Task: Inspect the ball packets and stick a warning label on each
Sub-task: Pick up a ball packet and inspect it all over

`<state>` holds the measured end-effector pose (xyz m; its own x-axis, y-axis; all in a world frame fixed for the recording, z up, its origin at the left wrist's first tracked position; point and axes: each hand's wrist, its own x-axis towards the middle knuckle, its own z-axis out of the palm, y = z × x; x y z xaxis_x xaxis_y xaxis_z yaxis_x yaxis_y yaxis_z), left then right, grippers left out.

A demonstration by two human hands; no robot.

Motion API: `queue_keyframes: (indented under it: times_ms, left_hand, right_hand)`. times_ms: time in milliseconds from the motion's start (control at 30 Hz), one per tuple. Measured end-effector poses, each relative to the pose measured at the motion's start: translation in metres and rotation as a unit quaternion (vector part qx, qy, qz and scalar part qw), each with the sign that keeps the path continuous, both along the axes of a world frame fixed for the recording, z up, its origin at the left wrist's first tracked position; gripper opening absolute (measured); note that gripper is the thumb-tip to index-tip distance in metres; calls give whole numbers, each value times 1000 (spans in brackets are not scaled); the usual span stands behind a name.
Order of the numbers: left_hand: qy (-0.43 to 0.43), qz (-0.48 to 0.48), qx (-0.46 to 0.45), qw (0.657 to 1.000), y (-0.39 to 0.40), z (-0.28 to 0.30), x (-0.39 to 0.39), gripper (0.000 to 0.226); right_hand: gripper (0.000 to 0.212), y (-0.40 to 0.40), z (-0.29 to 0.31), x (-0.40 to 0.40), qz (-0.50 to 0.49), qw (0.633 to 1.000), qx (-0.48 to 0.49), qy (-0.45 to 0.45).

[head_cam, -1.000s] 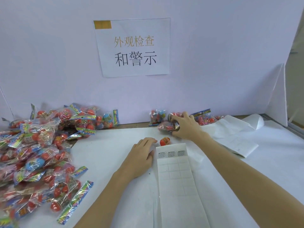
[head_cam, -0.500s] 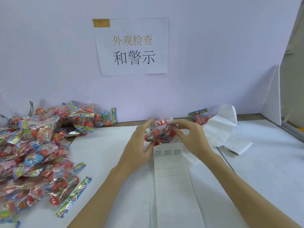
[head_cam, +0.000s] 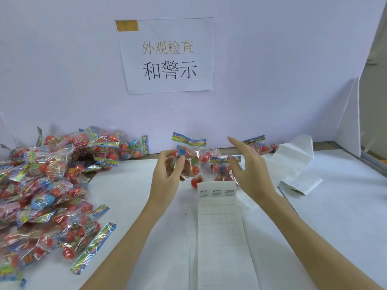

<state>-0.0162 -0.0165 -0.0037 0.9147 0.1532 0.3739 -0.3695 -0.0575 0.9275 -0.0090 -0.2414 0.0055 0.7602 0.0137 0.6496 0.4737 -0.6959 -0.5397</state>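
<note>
L hand [head_cam: 167,174] fingers curled round a ball packet [head_cam: 188,162] above label sheet [head_cam: 222,227]'s far edge; R hand [head_cam: 249,172] fingers spread, holding nothing, w/ bare table [head_cam: 345,206] at right.

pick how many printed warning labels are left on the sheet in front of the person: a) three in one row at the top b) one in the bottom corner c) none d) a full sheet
a: the label sheet shows three printed warning labels side by side along its top edge, and every cell below them is blank backing.
</note>
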Motion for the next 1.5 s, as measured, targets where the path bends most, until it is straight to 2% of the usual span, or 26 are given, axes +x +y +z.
queue_keyframes:
  times_ms: [67,133,200,267,400,467,533,633,767,933,1033,1100,1167,1233,1333,1433,1500]
  left_hand:
    - [-6,-38,11,999,-3,6,-7,12]
    - [-6,-85,27,996,-7,11,-15,16]
    - [-7,-128,49,991,-10,15,-22,22]
    - [-6,-144,60,988,-12,17,-25,24]
    - [45,-115,60,990,-15,19,-25,35]
    - [66,-102,51,991,-15,18,-23,36]
    - [81,-95,27,992,-16,17,-21,27]
    - [110,-118,-26,987,-13,18,-20,22]
    - [128,-123,-48,983,-13,20,-20,20]
    - [121,-84,-59,987,-15,18,-19,15]
    - [100,-57,-98,988,-14,16,-18,18]
    - [98,-73,-107,987,-15,15,-18,17]
    - [101,-102,-85,986,-16,14,-17,16]
    - [109,-124,-69,984,-17,14,-18,22]
    - [92,-96,-50,990,-18,15,-20,38]
    - [52,-69,23,996,-16,14,-20,25]
    - [54,-92,45,993,-15,13,-21,18]
  right_hand:
    - [44,10,7,-10,59,996,71,19]
    - [42,21,16,-21,152,968,179,91]
    - [32,28,23,-27,196,944,233,127]
    - [17,31,28,-31,212,935,247,141]
    - [24,29,30,-32,175,922,312,148]
    - [26,26,29,-29,149,924,315,155]
    - [24,24,27,-28,140,930,297,164]
    - [23,23,24,-27,132,937,275,170]
    - [30,23,20,-23,103,935,297,164]
    - [27,24,21,-20,133,912,345,180]
    - [46,14,23,-17,190,862,375,283]
    - [44,11,23,-17,234,834,371,334]
    - [33,12,21,-17,229,838,377,320]
    - [26,12,20,-17,198,863,364,289]
    - [17,9,22,-18,208,898,269,279]
    - [26,13,23,-23,203,918,202,276]
    - [33,16,21,-23,167,946,173,216]
